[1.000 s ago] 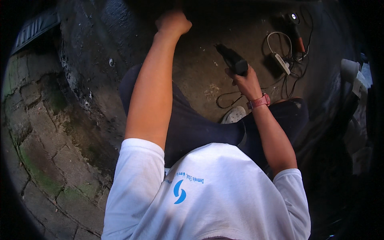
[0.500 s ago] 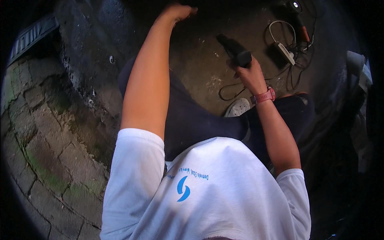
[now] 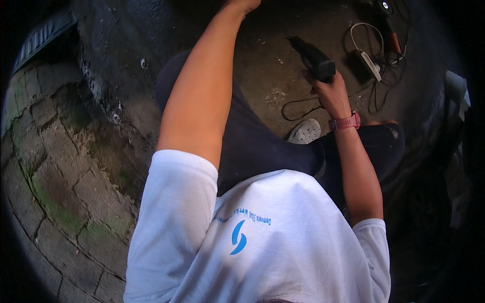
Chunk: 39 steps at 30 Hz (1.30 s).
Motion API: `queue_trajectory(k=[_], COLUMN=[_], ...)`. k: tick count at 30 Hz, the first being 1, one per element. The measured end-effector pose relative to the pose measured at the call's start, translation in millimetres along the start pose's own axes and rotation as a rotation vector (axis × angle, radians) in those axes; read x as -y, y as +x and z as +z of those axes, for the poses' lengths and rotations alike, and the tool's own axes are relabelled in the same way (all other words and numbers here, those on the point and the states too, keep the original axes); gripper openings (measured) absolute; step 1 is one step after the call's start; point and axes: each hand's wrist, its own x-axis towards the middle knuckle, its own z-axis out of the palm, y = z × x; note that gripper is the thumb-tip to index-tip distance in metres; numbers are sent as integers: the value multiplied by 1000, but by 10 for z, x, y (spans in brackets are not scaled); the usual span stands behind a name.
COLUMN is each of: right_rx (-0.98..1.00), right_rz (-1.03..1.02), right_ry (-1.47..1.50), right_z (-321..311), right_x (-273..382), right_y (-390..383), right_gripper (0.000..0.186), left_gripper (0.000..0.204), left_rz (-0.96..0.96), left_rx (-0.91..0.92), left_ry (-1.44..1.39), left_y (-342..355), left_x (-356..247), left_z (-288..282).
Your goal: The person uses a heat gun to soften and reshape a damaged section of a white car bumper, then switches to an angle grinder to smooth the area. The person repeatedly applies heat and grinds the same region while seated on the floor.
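Observation:
My right hand (image 3: 331, 91), with a red watch (image 3: 346, 121) on its wrist, is closed around a dark, elongated hand-held tool (image 3: 314, 58). The tool has a blocky end toward me and narrows away from me to the upper left; its exact kind is too dark to make out. My left arm reaches far forward, and my left hand (image 3: 244, 5) is cut off by the top edge, so its fingers are hidden. Whatever it touches lies outside the picture or in shadow.
To the right, a white power strip (image 3: 371, 65) lies among tangled cords, beside a tool with an orange handle (image 3: 393, 43). A dark cord (image 3: 298, 102) loops near my light clog (image 3: 305, 132). On the left are a rough wall base (image 3: 113, 96) and stone paving (image 3: 86, 187).
My left hand has moved farther forward and right, partly leaving the picture. The right hand still grips the dark tool. The whole scene has shifted slightly with my head.

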Motion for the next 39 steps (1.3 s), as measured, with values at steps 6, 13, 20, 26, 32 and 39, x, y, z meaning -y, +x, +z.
queue_trajectory(k=[6, 13, 20, 26, 32, 39], right_rx=[-2, 7, -5, -25, 23, -22], right_rz=[14, 5, 14, -16, -33, -21], right_ry=[-14, 0, 17, 32, -11, -76], right_z=[-36, -38, -22, -15, 35, 47], right_x=[37, -8, -27, -55, -136, -276], right_y=[5, 35, 66, 81, 121, 136], right_gripper=[47, 47, 47, 46, 46, 44], left_gripper=[108, 104, 103, 85, 25, 26], left_rz=[213, 65, 232, 123, -16, -106], left_rx=[-116, -30, -1, -17, -42, -447], left_ry=[165, -199, -409, -355, -683, -971], left_y=[114, -3, 195, 198, 440, 689], left_x=[126, 19, 117, 157, 347, 428], left_z=[39, -11, 79, 98, -19, -5])
